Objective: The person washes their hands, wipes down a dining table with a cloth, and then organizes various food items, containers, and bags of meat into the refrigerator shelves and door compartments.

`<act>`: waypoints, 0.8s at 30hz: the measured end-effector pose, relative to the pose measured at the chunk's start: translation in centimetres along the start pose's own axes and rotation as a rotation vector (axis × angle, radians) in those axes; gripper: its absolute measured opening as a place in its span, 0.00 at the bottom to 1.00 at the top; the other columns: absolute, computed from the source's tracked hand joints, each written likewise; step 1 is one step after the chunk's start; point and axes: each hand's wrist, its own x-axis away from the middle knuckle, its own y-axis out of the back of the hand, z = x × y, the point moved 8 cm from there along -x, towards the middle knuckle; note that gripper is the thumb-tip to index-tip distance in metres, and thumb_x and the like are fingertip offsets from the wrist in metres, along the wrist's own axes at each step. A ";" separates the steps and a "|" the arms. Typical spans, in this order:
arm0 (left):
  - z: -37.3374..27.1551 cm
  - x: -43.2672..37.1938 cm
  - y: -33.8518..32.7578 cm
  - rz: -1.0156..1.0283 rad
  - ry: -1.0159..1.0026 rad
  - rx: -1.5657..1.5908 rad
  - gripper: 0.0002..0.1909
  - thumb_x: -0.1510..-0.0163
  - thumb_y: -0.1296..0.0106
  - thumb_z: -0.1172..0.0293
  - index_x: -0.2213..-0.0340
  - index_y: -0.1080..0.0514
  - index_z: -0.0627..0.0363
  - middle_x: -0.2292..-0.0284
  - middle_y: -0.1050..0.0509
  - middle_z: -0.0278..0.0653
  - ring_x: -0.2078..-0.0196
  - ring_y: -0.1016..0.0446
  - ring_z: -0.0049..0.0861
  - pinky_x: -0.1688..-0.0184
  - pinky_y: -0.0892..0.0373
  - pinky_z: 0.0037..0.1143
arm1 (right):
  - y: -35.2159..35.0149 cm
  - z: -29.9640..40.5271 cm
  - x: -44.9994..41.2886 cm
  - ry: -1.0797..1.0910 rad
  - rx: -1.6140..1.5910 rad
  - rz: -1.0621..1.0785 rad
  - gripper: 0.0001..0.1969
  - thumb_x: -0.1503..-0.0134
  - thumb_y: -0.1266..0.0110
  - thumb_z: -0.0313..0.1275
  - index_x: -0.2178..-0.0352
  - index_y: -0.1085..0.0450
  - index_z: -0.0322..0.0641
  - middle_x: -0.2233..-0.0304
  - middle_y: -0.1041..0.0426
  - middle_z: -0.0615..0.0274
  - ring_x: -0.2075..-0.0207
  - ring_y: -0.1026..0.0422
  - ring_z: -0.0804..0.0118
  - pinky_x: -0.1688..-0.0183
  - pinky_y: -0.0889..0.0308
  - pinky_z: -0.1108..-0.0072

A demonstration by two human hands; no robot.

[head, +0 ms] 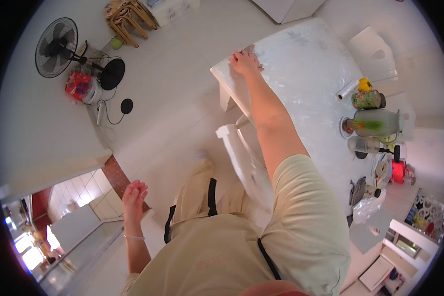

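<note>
My right hand (245,62) is stretched out over the near left corner of a white table (299,66) with a glossy surface. Its fingers rest on the tabletop by the edge. A small greyish-pink patch shows beside the fingers; whether it is a cloth or a reflection I cannot tell, and the palm's underside is hidden. My left hand (135,192) hangs in the air at the lower left, away from the table, its fingers loosely curled and no object visible in it. A pale bracelet (134,237) circles that wrist.
A white chair (240,159) stands against the table's near side. Along the table's right part are a plastic-wrap roll (347,90), a jar (366,99) and a glass pitcher (377,124). A standing fan (57,47), its cable and stacked stools (125,18) are at the upper left.
</note>
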 end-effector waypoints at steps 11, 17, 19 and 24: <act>-4.3 -13.7 -1.9 0.099 0.184 0.008 0.15 0.45 0.57 0.71 0.56 0.36 0.61 0.61 0.30 0.38 0.57 0.32 0.26 0.54 0.36 0.25 | 8.6 -5.6 23.3 -0.036 0.162 -0.095 0.14 0.51 0.53 0.29 0.60 0.32 0.52 0.53 0.35 0.63 0.51 0.40 0.54 0.52 0.47 0.57; -6.8 -22.3 -4.7 0.156 0.244 -0.135 0.16 0.46 0.54 0.67 0.56 0.36 0.58 0.61 0.30 0.37 0.58 0.31 0.26 0.55 0.35 0.25 | 11.9 -22.9 31.3 -1.257 0.525 -0.203 0.14 0.48 0.59 0.36 0.62 0.34 0.44 0.57 0.34 0.57 0.56 0.37 0.53 0.54 0.41 0.61; -8.5 -25.8 -7.8 0.205 0.257 -0.176 0.16 0.46 0.54 0.67 0.56 0.36 0.58 0.61 0.30 0.36 0.58 0.31 0.26 0.55 0.35 0.24 | 8.7 -24.3 22.9 -1.084 0.257 -0.384 0.10 0.50 0.58 0.34 0.66 0.33 0.49 0.60 0.33 0.60 0.57 0.36 0.55 0.60 0.39 0.60; -12.9 -34.2 -21.9 0.513 0.242 -0.287 0.16 0.46 0.54 0.69 0.56 0.36 0.61 0.61 0.30 0.38 0.58 0.30 0.26 0.55 0.35 0.24 | 4.0 -16.3 -2.2 -0.759 0.242 -0.364 0.04 0.51 0.55 0.27 0.76 0.34 0.40 0.77 0.33 0.62 0.74 0.33 0.67 0.77 0.40 0.72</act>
